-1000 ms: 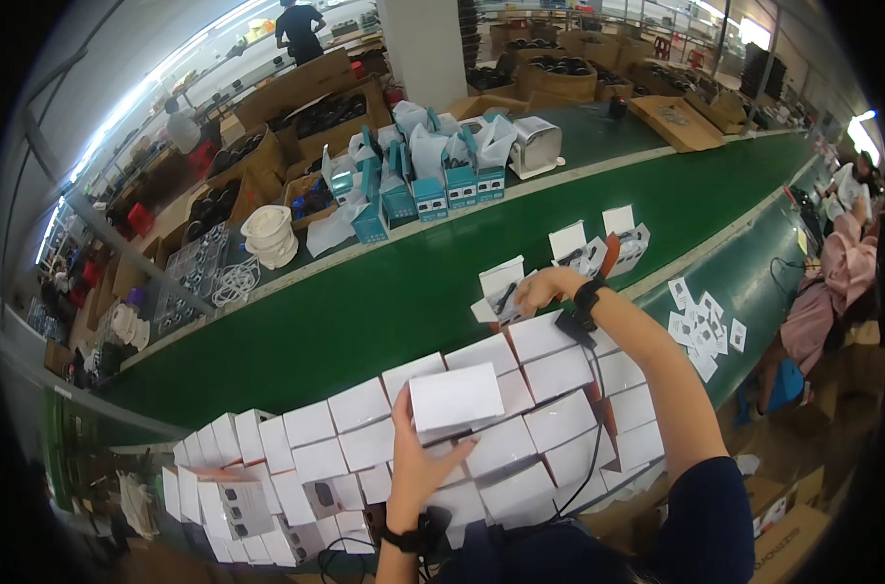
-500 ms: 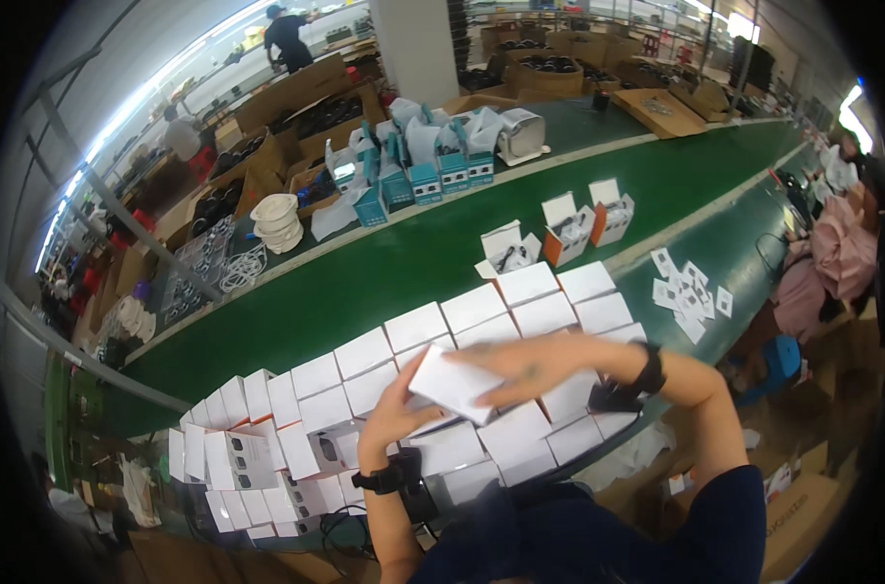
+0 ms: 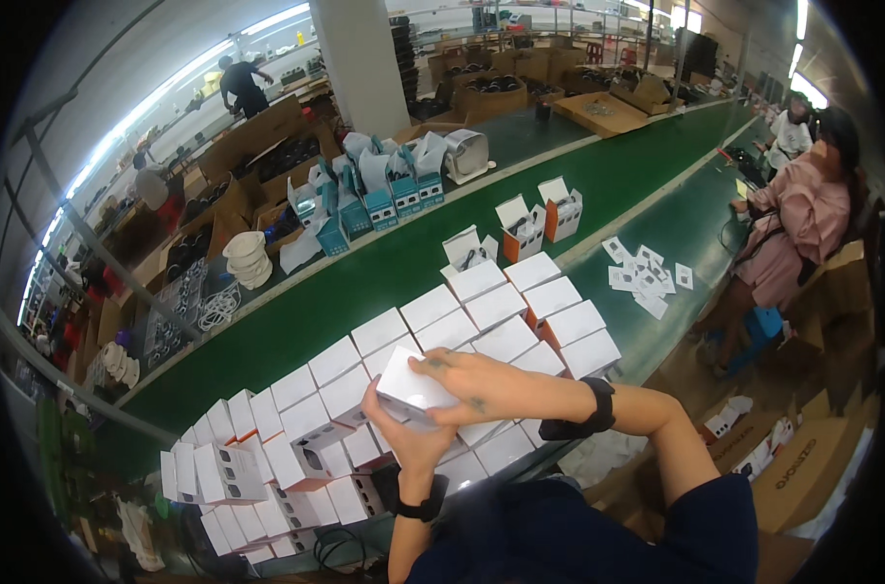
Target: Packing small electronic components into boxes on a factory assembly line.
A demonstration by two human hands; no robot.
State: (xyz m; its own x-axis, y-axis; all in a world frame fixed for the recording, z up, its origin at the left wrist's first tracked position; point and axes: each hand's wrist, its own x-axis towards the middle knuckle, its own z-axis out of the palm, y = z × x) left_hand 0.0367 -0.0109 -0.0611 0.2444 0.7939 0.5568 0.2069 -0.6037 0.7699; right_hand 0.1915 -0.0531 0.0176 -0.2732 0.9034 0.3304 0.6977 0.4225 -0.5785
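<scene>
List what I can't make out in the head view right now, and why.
All in the head view:
- Inside of the held white box: hidden by its own faces and the right hand.
- Full grip of the left hand: the box hides some fingers.
- Some stacked white boxes: partly covered by the right hand and forearm.
- Print on the loose cards: too small.
- Left forearm: cut off by the lower edge.

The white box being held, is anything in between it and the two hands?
No, nothing that can be seen. The left hand and right hand both touch the box directly. The other boxes are around it in the picture, not between it and the hands.
</scene>
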